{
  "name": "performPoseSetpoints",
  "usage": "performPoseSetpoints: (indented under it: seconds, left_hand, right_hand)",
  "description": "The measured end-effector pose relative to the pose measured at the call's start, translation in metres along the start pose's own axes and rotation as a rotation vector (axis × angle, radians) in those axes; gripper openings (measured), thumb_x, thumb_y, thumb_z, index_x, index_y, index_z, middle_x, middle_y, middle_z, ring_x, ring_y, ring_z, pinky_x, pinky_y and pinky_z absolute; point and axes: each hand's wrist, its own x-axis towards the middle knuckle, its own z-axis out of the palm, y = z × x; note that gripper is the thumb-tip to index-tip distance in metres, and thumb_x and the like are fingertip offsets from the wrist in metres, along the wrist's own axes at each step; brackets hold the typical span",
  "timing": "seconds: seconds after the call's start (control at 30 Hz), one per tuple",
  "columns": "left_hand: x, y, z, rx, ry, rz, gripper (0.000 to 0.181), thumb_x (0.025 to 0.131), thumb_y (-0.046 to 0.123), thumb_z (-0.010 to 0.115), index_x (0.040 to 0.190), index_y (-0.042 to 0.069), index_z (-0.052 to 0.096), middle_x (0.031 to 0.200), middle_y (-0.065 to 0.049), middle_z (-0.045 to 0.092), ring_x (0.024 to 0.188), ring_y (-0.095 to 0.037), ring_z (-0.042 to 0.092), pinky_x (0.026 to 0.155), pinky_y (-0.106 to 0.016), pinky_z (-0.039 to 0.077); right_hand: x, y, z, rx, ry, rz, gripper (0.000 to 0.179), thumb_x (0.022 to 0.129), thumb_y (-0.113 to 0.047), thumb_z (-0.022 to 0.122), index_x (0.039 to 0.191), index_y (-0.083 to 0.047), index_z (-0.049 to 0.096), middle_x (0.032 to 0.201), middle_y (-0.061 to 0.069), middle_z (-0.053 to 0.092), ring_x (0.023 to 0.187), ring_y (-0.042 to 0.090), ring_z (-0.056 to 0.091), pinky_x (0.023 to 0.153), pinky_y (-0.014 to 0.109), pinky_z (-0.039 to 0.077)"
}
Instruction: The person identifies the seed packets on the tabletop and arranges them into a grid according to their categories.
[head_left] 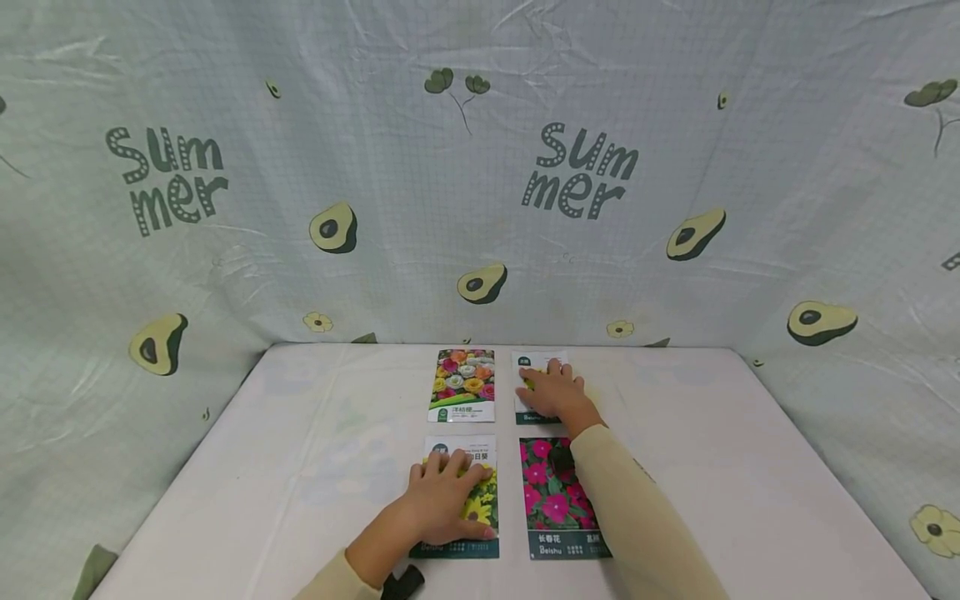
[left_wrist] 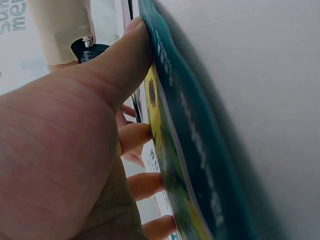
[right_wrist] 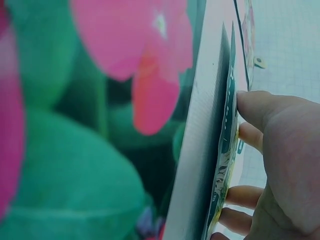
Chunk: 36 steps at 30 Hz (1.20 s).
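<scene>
Several flower seed packets lie face up on the table in two rows. My left hand rests on the front left packet, which has yellow sunflowers, its fingers spread and fingertips touching the surface. In the left wrist view, the thumb lies by the packet's green lower strip. My right hand rests with spread fingers on the back right packet, covering most of its picture. The right wrist view shows the fingertips against that packet's face.
At the back left lies a packet with multicoloured blooms. The front right packet with pink flowers is partly under my right sleeve. The white table meets a hanging avocado-print sheet behind it.
</scene>
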Motion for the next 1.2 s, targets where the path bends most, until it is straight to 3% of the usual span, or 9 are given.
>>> performPoseSetpoints:
  seconds: [1.2]
  left_hand:
    - [0.0009,-0.0044,0.0021,0.008,-0.007,0.011,0.082,0.078,0.074,0.072,0.147,0.034,0.051,0.142,-0.006,0.044,0.126,-0.037,0.039,0.097,-0.059,0.036]
  right_hand:
    - [0.0003,-0.0006,0.0040,-0.004,-0.001,0.021,0.058,0.105,-0.052,0.049,0.158,-0.030,0.041,0.165,0.024,0.022,0.146,0.046,0.025,0.117,0.068,0.022]
